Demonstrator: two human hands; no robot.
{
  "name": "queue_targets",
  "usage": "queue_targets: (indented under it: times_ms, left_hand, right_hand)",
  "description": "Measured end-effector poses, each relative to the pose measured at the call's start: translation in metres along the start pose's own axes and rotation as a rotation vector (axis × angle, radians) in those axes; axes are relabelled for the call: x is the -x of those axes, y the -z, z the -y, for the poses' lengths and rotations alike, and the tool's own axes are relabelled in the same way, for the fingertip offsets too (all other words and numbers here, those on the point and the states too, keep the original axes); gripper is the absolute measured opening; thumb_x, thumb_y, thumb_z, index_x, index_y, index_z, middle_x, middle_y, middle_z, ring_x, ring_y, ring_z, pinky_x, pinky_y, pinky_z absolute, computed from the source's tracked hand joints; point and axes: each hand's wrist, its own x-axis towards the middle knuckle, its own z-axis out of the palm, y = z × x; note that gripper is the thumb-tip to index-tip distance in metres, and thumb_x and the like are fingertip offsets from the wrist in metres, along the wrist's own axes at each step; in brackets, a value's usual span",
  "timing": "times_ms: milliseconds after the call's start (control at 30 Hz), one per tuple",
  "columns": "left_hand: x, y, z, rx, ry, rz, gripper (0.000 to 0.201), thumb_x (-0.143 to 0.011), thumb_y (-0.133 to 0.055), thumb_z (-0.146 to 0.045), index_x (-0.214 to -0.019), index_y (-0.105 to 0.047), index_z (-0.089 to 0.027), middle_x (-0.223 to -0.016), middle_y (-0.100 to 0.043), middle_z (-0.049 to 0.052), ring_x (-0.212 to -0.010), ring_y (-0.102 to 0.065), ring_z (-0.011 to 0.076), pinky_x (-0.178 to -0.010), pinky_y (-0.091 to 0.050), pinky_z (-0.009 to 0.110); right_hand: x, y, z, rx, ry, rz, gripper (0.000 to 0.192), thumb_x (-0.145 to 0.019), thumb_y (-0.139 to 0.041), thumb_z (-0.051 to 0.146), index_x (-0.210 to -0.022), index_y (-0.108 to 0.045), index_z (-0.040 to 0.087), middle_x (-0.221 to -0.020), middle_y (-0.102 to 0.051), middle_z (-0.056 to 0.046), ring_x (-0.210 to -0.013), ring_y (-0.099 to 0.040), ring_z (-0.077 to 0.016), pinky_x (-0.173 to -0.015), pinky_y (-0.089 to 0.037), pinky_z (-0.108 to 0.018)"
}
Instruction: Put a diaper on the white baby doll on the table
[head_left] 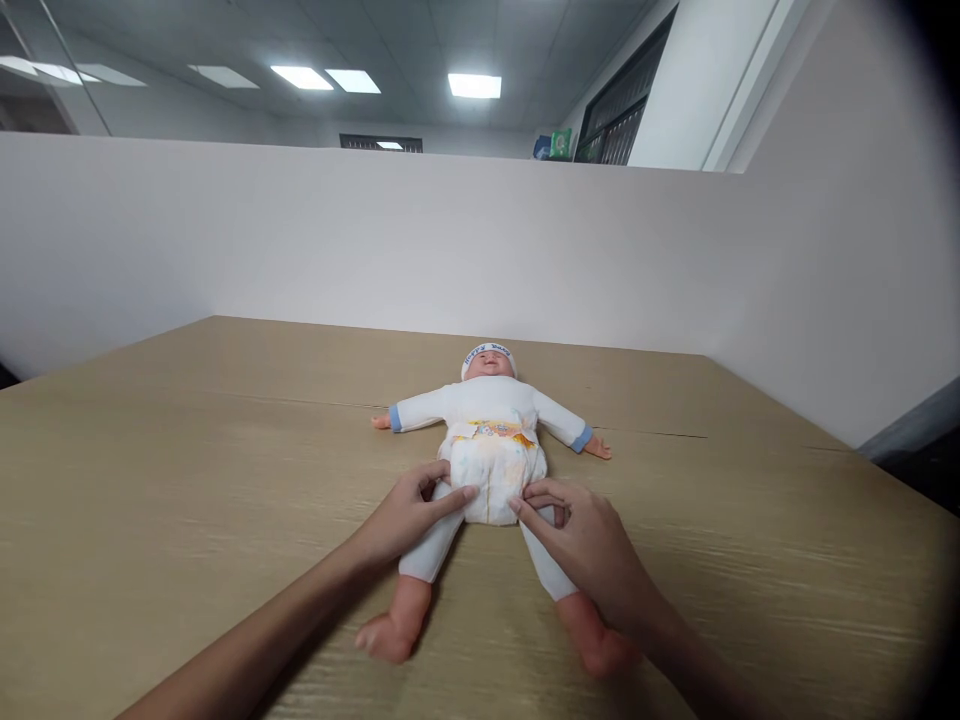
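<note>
A baby doll [491, 400] in white clothes with blue cuffs lies on its back, head away from me, arms and legs spread. Around its hips is a white diaper [491, 480] with an orange printed waistband. My left hand [416, 505] is at the diaper's left leg opening, its thumb lying on the front and its fingers curled round the side, partly hidden. At the opposite leg opening my right hand [581, 525] pinches the diaper's edge between thumb and fingers. Both forearms reach in from below, the right one passing over part of the doll's foot.
The doll rests on a wide wood-grain table [262, 440] with a thin seam across it. A pale partition wall [420, 240] rises behind the table. Beyond it are ceiling lights, a dark window frame and a green package [560, 143].
</note>
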Motion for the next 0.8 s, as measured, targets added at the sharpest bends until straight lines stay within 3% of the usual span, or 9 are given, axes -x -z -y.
queue_targets:
  times_ms: [300,433,567,800]
  left_hand:
    - [0.001,0.003,-0.007,0.346,0.116,0.079,0.049,-0.098,-0.066,-0.062,-0.123,-0.075,-0.022,-0.122,-0.078,0.011,-0.117,-0.070,0.0318,-0.103,-0.058,0.046]
    - [0.001,0.006,-0.009,0.450,0.112,0.097,0.043,-0.095,-0.074,-0.058,-0.122,-0.077,-0.024,-0.122,-0.079,0.010,-0.118,-0.070,0.0308,-0.107,-0.056,0.047]
    - [-0.001,0.007,-0.005,0.399,0.099,0.112,0.048,-0.097,-0.071,-0.060,-0.130,-0.075,-0.026,-0.118,-0.080,0.010,-0.120,-0.070,0.0315,-0.107,-0.057,0.050]
    - [-0.001,0.006,-0.005,0.332,0.059,0.099,0.045,-0.099,-0.069,-0.058,-0.130,-0.072,-0.025,-0.131,-0.076,0.009,-0.126,-0.068,0.0285,-0.113,-0.054,0.045]
  right_hand:
    - [-0.005,-0.014,-0.015,-0.328,-0.068,0.070,0.037,-0.093,-0.073,0.058,-0.092,-0.077,0.021,-0.086,-0.077,-0.003,-0.079,-0.066,-0.0218,-0.071,-0.050,-0.030]
    - [-0.003,-0.013,-0.011,-0.241,-0.039,-0.006,0.039,-0.094,-0.071,0.060,-0.089,-0.076,0.022,-0.082,-0.072,-0.003,-0.074,-0.061,-0.0207,-0.067,-0.046,-0.030]
    - [0.002,-0.012,-0.006,-0.111,-0.008,-0.106,0.038,-0.095,-0.070,0.060,-0.089,-0.077,0.023,-0.082,-0.074,-0.005,-0.073,-0.060,-0.0220,-0.064,-0.044,-0.031]
    - [-0.001,-0.011,-0.009,-0.050,0.065,-0.124,0.033,-0.096,-0.071,0.056,-0.089,-0.078,0.025,-0.075,-0.075,-0.003,-0.065,-0.057,-0.0208,-0.063,-0.043,-0.032]
